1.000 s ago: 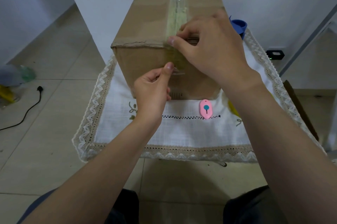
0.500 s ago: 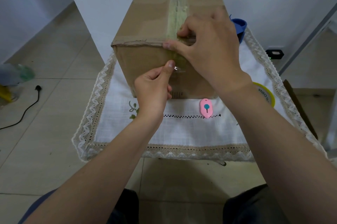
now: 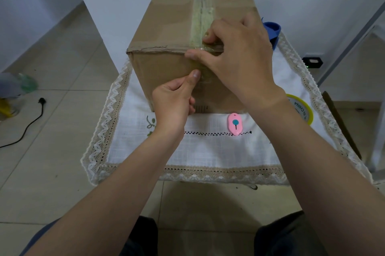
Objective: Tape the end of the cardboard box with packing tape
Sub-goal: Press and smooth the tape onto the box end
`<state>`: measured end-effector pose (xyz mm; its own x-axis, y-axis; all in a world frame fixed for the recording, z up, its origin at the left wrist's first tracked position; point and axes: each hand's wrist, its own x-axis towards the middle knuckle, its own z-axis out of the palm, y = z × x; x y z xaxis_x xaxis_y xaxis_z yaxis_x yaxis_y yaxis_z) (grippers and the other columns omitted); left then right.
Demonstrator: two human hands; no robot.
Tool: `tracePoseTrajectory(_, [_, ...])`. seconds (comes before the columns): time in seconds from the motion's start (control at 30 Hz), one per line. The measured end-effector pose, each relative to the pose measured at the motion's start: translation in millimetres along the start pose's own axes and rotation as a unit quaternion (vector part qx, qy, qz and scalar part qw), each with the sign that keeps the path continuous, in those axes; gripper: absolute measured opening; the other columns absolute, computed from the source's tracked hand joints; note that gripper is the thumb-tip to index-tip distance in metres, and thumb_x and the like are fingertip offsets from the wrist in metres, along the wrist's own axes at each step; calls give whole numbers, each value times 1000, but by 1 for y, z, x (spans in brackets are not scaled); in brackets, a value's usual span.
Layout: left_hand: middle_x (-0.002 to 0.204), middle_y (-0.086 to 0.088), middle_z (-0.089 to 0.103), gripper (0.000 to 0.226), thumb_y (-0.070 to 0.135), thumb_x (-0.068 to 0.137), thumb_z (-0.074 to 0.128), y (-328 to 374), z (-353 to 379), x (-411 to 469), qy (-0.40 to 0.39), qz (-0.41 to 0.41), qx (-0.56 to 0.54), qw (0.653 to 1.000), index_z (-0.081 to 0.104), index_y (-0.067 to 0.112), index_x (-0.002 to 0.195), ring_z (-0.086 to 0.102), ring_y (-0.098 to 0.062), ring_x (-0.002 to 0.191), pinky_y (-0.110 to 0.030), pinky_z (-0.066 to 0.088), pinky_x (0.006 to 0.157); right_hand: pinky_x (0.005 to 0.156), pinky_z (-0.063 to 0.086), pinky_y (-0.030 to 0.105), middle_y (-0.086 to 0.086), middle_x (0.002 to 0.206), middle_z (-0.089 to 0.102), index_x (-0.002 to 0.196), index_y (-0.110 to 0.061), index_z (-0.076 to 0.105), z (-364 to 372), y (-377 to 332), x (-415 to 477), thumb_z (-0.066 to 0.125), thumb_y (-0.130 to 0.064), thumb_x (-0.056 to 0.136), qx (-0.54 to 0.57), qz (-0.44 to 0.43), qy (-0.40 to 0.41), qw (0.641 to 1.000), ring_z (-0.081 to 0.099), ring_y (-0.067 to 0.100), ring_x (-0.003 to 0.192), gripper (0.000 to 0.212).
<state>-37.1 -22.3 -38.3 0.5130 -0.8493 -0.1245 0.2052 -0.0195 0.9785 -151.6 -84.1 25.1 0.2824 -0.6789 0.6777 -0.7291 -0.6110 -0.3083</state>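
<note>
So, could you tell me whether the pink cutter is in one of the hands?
No, the pink cutter lies on the white cloth beside the box, untouched.

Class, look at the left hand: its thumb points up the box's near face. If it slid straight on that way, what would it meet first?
Probably the right hand's thumb, pressed along the box top edge just above the left hand; depth is hard to judge.

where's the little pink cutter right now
In the head view, the pink cutter lies on the white tablecloth, just in front of the cardboard box, below the right hand.
</note>
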Motion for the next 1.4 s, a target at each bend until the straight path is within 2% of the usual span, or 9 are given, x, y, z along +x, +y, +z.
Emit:
tracePoseTrajectory(0.17, [44, 7, 49, 17, 35, 90, 81, 1, 0, 2, 1, -2, 2, 1000, 81, 20, 98, 43, -8, 41, -23, 44, 44, 86, 47, 44, -10, 88, 70, 83, -23, 66, 1, 1, 0, 73, -66, 73, 23, 9, -2, 1000, 55, 27, 98, 45])
tracePoseTrajectory(0.37, [43, 8, 51, 18, 36, 90, 80, 1, -3, 4, -3, 12, 27, 1000, 81, 21, 101, 44, -8, 40, -24, 46, 47, 99, 46, 51, -8, 98, 70, 95, -21, 66, -5, 1, -5, 81, -55, 71, 6, 9, -38, 999, 54, 28, 103, 44])
tracePoseTrajectory(0.53, [44, 6, 51, 15, 36, 89, 82, 1, -2, 2, -4, 8, 14, 1000, 81, 22, 95, 43, -9, 40, -23, 44, 46, 104, 44, 55, -10, 98, 75, 90, -25, 74, -4, 4, -3, 65, -67, 82, 25, 38, -6, 999, 56, 27, 103, 44])
tracePoseTrajectory(0.63, [43, 7, 50, 13, 36, 89, 82, 2, -2, 0, -4, 12, 19, 1000, 81, 24, 92, 44, -8, 40, -22, 45, 44, 112, 36, 54, -11, 97, 76, 89, -26, 75, -2, 6, -1, 65, -65, 84, 15, 45, -5, 999, 55, 25, 100, 40])
tracePoseTrajectory(0.9, [43, 8, 50, 9, 36, 89, 81, 3, -3, 0, -7, 22, 29, 999, 80, 27, 91, 44, -7, 40, -22, 45, 43, 107, 43, 57, -10, 107, 75, 99, -26, 70, -3, 10, -11, 82, -50, 72, 34, 23, -26, 999, 55, 26, 107, 38])
tracePoseTrajectory(1.07, [42, 9, 51, 11, 35, 89, 82, 3, -3, 1, -8, 25, 35, 999, 81, 25, 93, 44, -8, 39, -23, 44, 45, 107, 43, 56, -11, 103, 76, 97, -25, 73, -3, 9, -11, 69, -59, 83, 33, 22, -6, 999, 54, 25, 105, 37])
tracePoseTrajectory(1.17, [42, 9, 51, 13, 35, 88, 82, 3, -3, 1, -6, 24, 36, 999, 81, 23, 93, 44, -7, 39, -23, 45, 45, 108, 43, 55, -10, 102, 77, 98, -25, 74, -2, 10, -10, 70, -55, 85, 45, 34, -3, 998, 55, 24, 107, 33])
tracePoseTrajectory(1.3, [42, 9, 51, 11, 35, 88, 82, 3, -3, 2, -4, 25, 37, 999, 81, 24, 91, 44, -7, 39, -22, 44, 44, 114, 36, 57, -9, 111, 75, 108, -25, 72, -7, 12, -12, 80, -45, 79, 24, 22, -28, 999, 53, 26, 110, 36])
tracePoseTrajectory(1.4, [41, 10, 51, 13, 35, 89, 82, 3, -3, 2, -5, 28, 40, 999, 81, 23, 93, 44, -7, 39, -22, 44, 44, 125, 16, 56, -12, 116, 72, 114, -26, 70, -10, 14, -15, 81, -45, 78, -15, 6, -47, 999, 53, 25, 113, 43])
